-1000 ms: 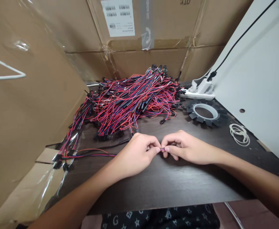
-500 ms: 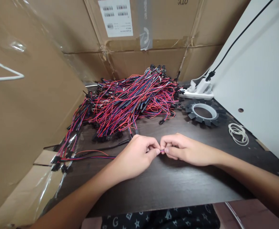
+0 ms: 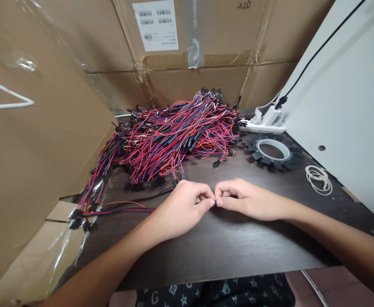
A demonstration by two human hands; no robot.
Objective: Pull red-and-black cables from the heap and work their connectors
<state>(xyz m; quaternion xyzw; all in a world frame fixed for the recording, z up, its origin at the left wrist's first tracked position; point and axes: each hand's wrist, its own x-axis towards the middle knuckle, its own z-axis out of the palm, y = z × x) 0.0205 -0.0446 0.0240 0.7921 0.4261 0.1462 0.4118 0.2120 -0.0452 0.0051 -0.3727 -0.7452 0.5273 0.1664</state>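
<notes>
My left hand [image 3: 190, 204] is closed in a pinch above the middle of the dark table. My right hand [image 3: 251, 200] pinches opposite it, and the fingertips of both meet. Thin wires [image 3: 145, 209], red and blue-purple, run from the left and vanish behind my left forearm. Between the fingertips only a tiny dark bit shows; the fingers cover the rest of the wires held there. Behind my hands lies a big heap of wire harnesses [image 3: 174, 136] with black connectors.
To the right sits a tape roll [image 3: 273, 153] with dark strips stuck around it. A coiled pale cord [image 3: 318, 180] lies nearer the white panel [image 3: 346, 115]. A power strip [image 3: 263, 127] stands at the back. Cardboard boxes [image 3: 219, 85] wall the back and left.
My right fingertips have closed up to the left ones, covering the short stretch of red and purple wire that showed between them. The left hand stays in place.
</notes>
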